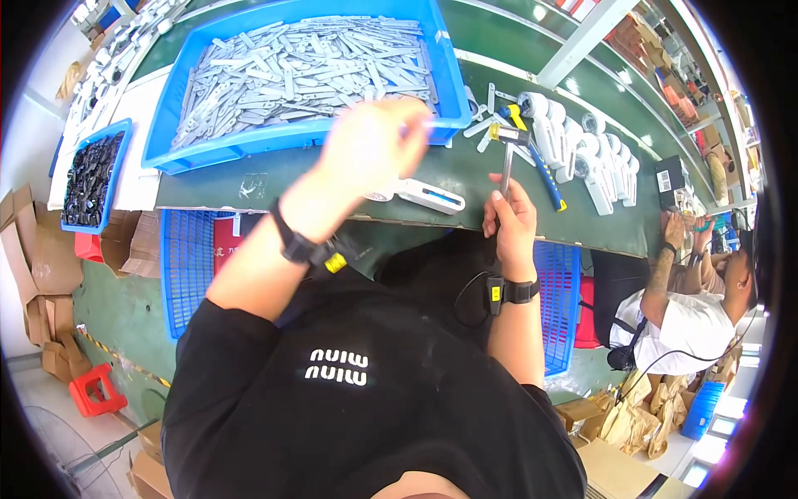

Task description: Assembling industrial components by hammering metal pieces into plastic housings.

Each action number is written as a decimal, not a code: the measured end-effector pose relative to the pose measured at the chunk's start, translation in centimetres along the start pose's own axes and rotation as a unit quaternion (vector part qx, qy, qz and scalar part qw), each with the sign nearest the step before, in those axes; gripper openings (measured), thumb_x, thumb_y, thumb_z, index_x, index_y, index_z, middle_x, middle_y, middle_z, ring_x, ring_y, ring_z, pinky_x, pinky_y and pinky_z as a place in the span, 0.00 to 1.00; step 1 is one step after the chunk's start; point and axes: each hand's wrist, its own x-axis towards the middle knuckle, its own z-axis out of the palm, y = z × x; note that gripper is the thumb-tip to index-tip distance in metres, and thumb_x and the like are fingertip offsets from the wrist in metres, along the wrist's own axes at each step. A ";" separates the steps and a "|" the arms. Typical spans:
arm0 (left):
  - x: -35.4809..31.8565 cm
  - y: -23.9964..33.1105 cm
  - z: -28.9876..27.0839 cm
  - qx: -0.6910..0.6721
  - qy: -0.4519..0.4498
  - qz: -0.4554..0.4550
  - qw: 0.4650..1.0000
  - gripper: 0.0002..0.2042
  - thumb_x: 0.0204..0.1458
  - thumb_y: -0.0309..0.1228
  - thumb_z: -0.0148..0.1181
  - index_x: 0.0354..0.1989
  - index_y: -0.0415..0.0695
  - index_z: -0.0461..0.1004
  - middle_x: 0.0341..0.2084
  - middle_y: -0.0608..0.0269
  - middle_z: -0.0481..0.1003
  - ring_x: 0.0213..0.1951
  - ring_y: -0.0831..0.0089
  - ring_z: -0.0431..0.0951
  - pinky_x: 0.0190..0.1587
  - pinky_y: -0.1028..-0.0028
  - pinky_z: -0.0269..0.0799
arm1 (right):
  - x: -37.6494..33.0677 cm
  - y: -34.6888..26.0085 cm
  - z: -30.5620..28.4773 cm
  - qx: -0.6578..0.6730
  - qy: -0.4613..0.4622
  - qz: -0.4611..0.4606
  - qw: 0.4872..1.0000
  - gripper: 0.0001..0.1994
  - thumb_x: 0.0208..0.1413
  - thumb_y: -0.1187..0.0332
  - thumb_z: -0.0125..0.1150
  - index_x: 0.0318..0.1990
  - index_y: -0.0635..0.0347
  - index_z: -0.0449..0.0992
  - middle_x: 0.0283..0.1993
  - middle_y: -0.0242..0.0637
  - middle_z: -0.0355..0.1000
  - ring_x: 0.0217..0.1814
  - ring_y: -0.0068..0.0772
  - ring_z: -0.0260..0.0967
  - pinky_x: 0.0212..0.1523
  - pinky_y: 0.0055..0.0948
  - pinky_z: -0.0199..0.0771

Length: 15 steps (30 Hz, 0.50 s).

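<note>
My left hand [370, 145] is raised at the front wall of a large blue bin [241, 150] full of flat grey strips [307, 71]. Glare and motion smear its fingers, so whether they hold anything is not visible. Below it, a white handle-shaped part [431, 196] with a slot lies at the bench's front edge, its left end next to a round white piece. My right hand [511, 214] is closed around the metal shaft of a small hammer [508, 158], head up. Just right of that hammer lies a tool with a blue and yellow handle [547, 173].
Several white parts with round ends [594, 158] lie on the right of the green bench [291, 179]. A smaller blue bin [108, 195] of black pieces stands at left. Blue baskets [184, 274] sit under the bench. Another person [677, 320] works at far right.
</note>
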 end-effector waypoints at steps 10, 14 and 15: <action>11.2 -18.1 -5.3 0.238 -0.184 -0.163 0.940 0.13 0.61 0.35 0.65 0.50 0.47 0.89 0.46 0.49 0.88 0.52 0.50 0.89 0.57 0.54 0.83 | 0.4 -0.7 0.9 -0.014 -0.002 0.029 0.999 0.15 0.76 0.73 0.59 0.65 0.63 0.76 0.27 0.26 0.66 0.21 0.15 0.58 0.21 0.22 0.63; 12.1 -17.3 -2.8 0.384 -0.252 -0.099 0.883 0.11 0.60 0.33 0.66 0.47 0.50 0.90 0.47 0.50 0.88 0.53 0.49 0.88 0.57 0.53 0.84 | 0.3 -0.9 0.6 -0.015 -0.002 0.039 0.999 0.15 0.76 0.73 0.59 0.65 0.63 0.77 0.26 0.26 0.66 0.21 0.15 0.58 0.21 0.22 0.63; 12.4 -17.3 -2.9 0.383 -0.259 -0.112 0.879 0.10 0.60 0.35 0.67 0.46 0.50 0.90 0.46 0.52 0.89 0.53 0.50 0.88 0.57 0.53 0.84 | 0.3 -1.0 0.6 -0.006 -0.005 0.039 0.999 0.15 0.76 0.73 0.59 0.65 0.63 0.77 0.26 0.26 0.66 0.21 0.16 0.58 0.21 0.22 0.63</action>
